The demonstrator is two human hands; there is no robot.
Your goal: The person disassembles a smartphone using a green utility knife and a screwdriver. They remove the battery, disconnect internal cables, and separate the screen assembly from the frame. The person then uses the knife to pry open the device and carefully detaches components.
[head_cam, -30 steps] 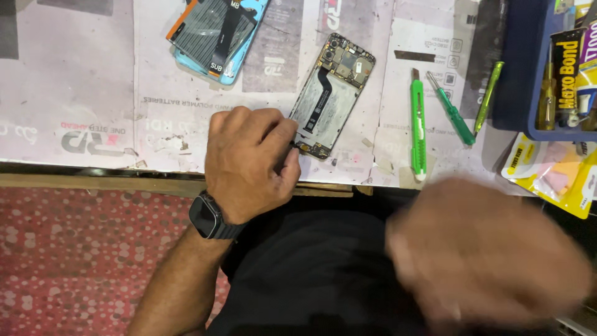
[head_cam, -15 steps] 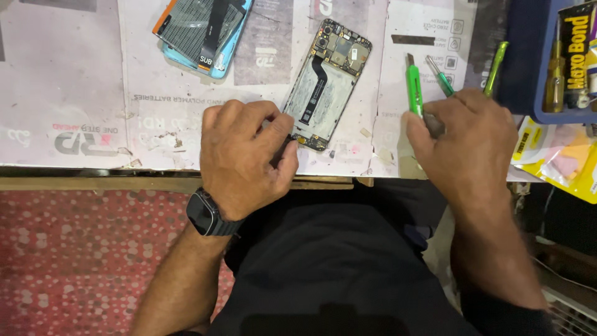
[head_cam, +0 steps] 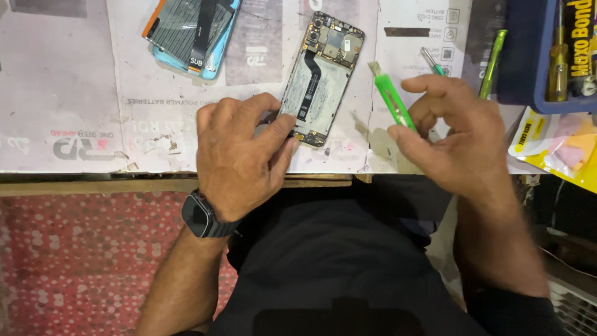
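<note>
Pinching a green cutter between thumb and forefinger, your right hand hovers above the table, the other fingers curled loosely. The cutter's blade end points up and away from you, toward the top edge of the view.

Your left hand lies flat on the table with its fingers pressed together against the lower left corner of an opened phone. The phone lies with its inner parts showing, between your two hands, tilted a little to the right. A dark watch sits on your left wrist.

One more phone part, a blue back cover, rests well apart at the upper left. Two green tools lie beyond your right hand, one partly hidden by it. One blue tray stands at the right edge, and one yellow packet lies below it.
</note>
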